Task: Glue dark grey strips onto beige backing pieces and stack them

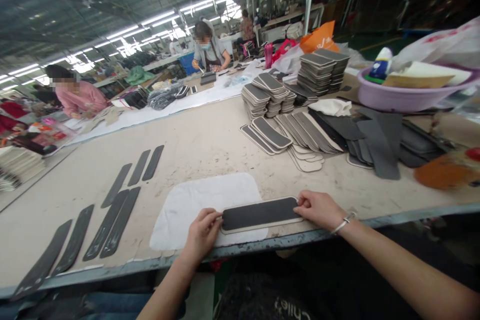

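- Workbench (210,145): bare surface stretches ahead of both hands; front edge runs just under the wrists.
- White cloth (195,205) beneath the hands, near that edge.
- Dark strips (112,220) well left of the left hand.
- Black pad (260,214) on the cloth, between the hands.
- Left hand (202,232) pinches its left end; right hand (318,208) pinches its right end.

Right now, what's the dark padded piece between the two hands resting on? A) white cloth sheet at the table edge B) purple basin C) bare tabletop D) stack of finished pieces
A: the dark padded piece lies flat on the white cloth sheet near the table's front edge, with the left hand at one end and the right hand at the other.
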`<state>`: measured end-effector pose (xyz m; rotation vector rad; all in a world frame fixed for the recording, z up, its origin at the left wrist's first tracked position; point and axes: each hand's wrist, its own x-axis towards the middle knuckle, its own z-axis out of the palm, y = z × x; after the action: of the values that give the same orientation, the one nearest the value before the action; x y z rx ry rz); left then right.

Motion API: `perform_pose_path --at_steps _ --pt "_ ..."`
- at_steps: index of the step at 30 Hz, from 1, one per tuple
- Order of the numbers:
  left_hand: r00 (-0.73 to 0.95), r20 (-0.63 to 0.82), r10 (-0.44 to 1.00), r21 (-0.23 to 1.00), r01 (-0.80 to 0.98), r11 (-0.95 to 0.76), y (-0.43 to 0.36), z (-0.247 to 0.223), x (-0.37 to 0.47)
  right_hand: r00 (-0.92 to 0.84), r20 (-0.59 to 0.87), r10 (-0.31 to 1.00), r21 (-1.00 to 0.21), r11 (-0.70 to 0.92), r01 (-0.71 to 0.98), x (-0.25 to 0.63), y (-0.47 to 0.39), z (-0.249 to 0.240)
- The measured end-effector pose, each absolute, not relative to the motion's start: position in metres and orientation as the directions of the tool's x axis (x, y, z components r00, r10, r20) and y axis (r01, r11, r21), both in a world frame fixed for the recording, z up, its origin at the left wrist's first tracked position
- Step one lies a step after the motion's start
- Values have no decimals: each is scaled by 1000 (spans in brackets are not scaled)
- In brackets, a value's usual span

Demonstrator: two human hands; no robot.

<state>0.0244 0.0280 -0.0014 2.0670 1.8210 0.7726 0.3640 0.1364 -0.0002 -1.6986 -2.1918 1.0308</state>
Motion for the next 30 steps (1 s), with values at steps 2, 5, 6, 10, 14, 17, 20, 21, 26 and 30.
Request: perform_pose_path --at_steps 2,5,6,10,14,17,20,21,26,30 --pt "227 275 934 468 817 -336 21 -4 18 -331 -269 905 -614 104 783 364 137 -1" --pt "369 283 885 393 798 -458 16 -8 13 -336 -280 899 -611 102 785 364 137 -2" --pt "383 285 879 384 794 -471 16 -8 12 -337 -284 897 -611 101 785 364 137 -2" --pt "383 305 872 381 790 -480 17 -10 12 -334 -297 895 -609 92 788 364 138 -2" --pt "391 334 858 371 782 -501 17 -10 12 -323 -288 901 -615 84 784 363 137 -2" --pt "404 357 842 354 776 -523 18 -11 11 -320 -287 903 -629 74 774 362 137 -1" --pt "413 369 832 336 776 -534 19 -12 11 -312 -294 903 -640 56 766 362 136 2" --pt "414 373 830 332 776 -536 20 -11 10 -305 -297 905 -641 48 766 362 136 3" --pt "405 357 842 332 787 -520 20 -10 11 -304 -312 900 -652 30 758 361 135 6" --pt "387 309 869 356 800 -483 18 -9 11 -325 -290 900 -635 73 769 360 133 5"
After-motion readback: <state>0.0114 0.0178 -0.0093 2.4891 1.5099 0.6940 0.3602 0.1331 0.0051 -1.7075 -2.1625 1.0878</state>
